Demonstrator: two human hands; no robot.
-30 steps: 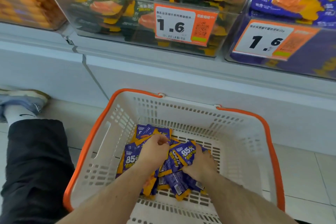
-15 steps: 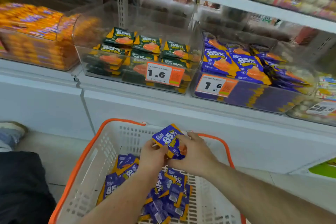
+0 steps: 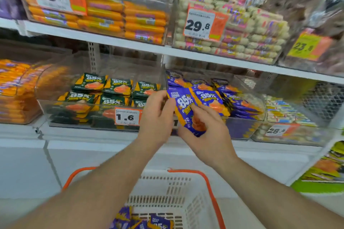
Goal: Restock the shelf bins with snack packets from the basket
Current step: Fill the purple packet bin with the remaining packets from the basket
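Both hands hold a purple and orange snack packet (image 3: 187, 111) marked 85% in front of the lower shelf. My left hand (image 3: 157, 117) pinches its upper left edge. My right hand (image 3: 206, 132) grips its lower part from the right. Just behind them stands the clear bin (image 3: 242, 126) with matching purple packets (image 3: 236, 98) piled in it. The white basket (image 3: 188, 189) with orange rim sits below on the floor, with more purple packets (image 3: 145, 222) at its bottom.
A clear bin of green 85% packets (image 3: 104, 95) with a 1.6 price tag stands left of the purple bin. Orange sausage packs (image 3: 16, 87) fill the far left bin. The upper shelf (image 3: 130, 44) carries bins of orange and pale snacks close overhead.
Both hands have risen from the basket with the purple packet, up to the front of the purple bin. The view has tilted upward to the shelves.
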